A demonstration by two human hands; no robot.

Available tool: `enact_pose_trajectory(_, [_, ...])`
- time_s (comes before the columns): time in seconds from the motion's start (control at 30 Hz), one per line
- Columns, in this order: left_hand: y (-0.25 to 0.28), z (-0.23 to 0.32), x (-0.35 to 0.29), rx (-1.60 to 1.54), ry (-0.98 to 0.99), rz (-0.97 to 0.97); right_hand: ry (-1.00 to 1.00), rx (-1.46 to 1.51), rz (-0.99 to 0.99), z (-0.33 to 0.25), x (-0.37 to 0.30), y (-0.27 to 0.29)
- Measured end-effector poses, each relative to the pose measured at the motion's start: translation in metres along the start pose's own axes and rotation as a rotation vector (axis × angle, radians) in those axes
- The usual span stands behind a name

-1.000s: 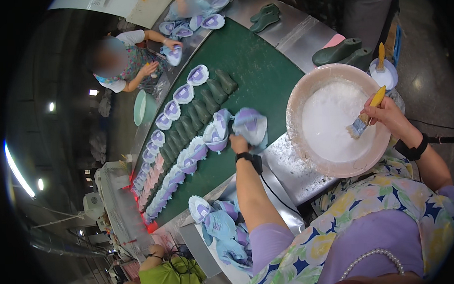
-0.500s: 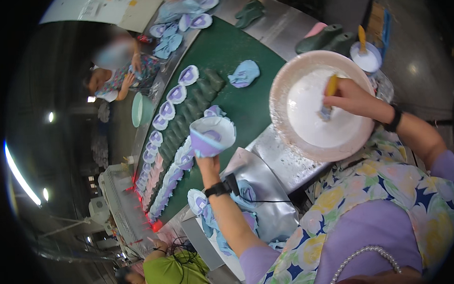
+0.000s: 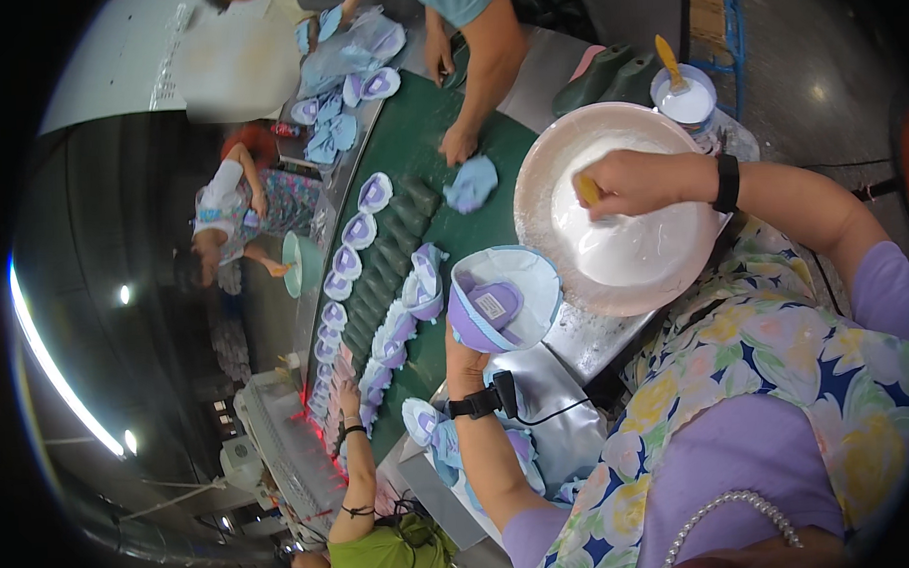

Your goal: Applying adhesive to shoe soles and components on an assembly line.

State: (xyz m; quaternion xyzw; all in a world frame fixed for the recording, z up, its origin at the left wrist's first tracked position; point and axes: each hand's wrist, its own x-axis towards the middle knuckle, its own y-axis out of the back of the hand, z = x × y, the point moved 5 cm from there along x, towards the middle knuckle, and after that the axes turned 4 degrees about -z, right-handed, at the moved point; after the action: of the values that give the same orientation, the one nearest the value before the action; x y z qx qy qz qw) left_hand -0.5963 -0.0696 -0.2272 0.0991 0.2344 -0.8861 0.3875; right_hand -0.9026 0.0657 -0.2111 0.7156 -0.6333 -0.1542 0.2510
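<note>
My left hand [image 3: 465, 362] grips a purple and light-blue shoe upper [image 3: 473, 318] from below. Its opening faces up and shows a pale lining with a small label. To the right, my right hand [image 3: 639, 182] is closed around the yellow handle of a brush [image 3: 587, 188]. The bristles are hidden below my fingers, over the white liquid [image 3: 614, 253] in a wide, pale pink basin [image 3: 534, 206]. Close beyond my left hand, a purple shoe upper [image 3: 424, 303] stands at the end of a row on the green belt [image 3: 483, 228].
Dark green shoe lasts [image 3: 384, 226] line the belt beside more uppers. A co-worker's hand [image 3: 460, 144] reaches to a light-blue upper [image 3: 471, 186]. Another co-worker's arm [image 3: 356, 478] extends over the belt at lower left. A white tub with a brush [image 3: 684, 98] stands behind the basin.
My left hand has brought the shoe upper rightward, nearer the basin. My right hand has moved left with the brush. A co-worker's arm has come in at the top, another at lower left.
</note>
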Motion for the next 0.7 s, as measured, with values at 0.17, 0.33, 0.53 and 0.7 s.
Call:
enact_pose_trajectory(0.17, [-0.029,-0.01,0.029,0.237,0.081,-0.016,0.164,0.29,0.227,-0.042,0.008,0.037])
enact_pose_trajectory(0.33, [-0.087,-0.006,0.027,0.351,-0.285,-0.096,0.045,0.175,0.391,-0.039,0.004,0.036])
enact_pose_trajectory(0.53, [-0.082,-0.025,0.022,0.129,-0.437,0.128,-0.104,0.278,0.5,-0.028,-0.004,0.02])
enact_pose_trajectory(0.7, [-0.078,-0.018,0.008,0.823,-0.782,0.366,-0.282,0.573,0.373,-0.015,-0.01,-0.006])
